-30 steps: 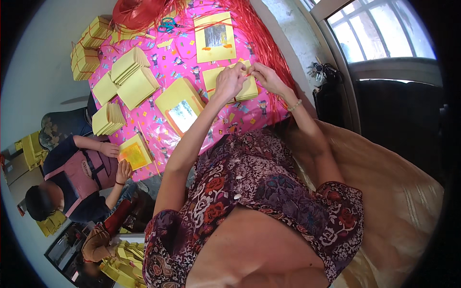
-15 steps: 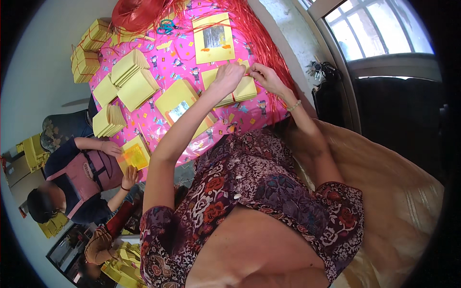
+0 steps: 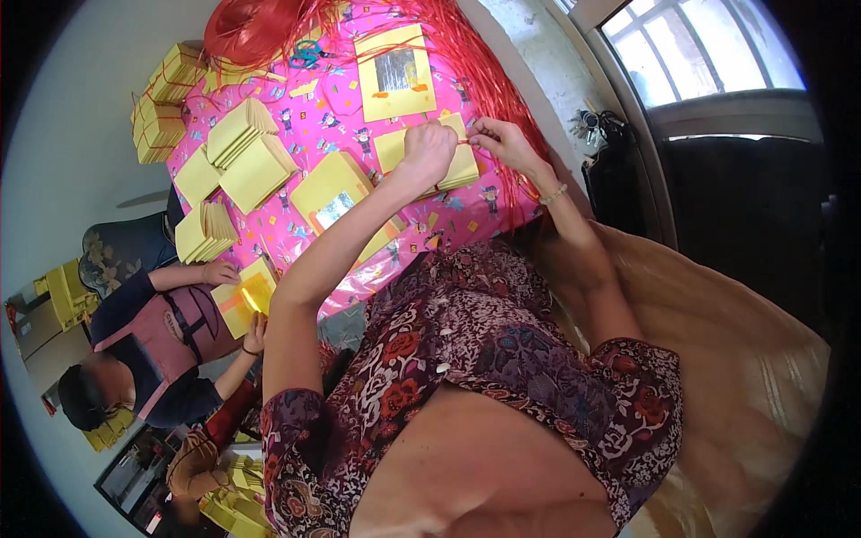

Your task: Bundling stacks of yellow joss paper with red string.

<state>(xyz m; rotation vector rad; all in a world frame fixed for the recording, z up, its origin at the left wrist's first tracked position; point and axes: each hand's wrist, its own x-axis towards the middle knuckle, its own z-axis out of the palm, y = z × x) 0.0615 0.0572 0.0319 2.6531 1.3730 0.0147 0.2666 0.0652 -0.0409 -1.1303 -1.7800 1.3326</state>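
Observation:
My left hand and my right hand are raised close together above a yellow folded card on the pink patterned tablecloth. Both pinch a thin red string stretched between them. The left fingers are curled into a fist around its end. A larger yellow card with a silvery window lies just beyond the hands.
Stacks of yellow cards cover the left of the table, with more at its far corner. A heap of red string and scissors lie at the back. Another person at the left holds a yellow card.
My hands have risen slightly off the yellow card and drawn the red string taut between them. The person at the left has shifted their card a little.

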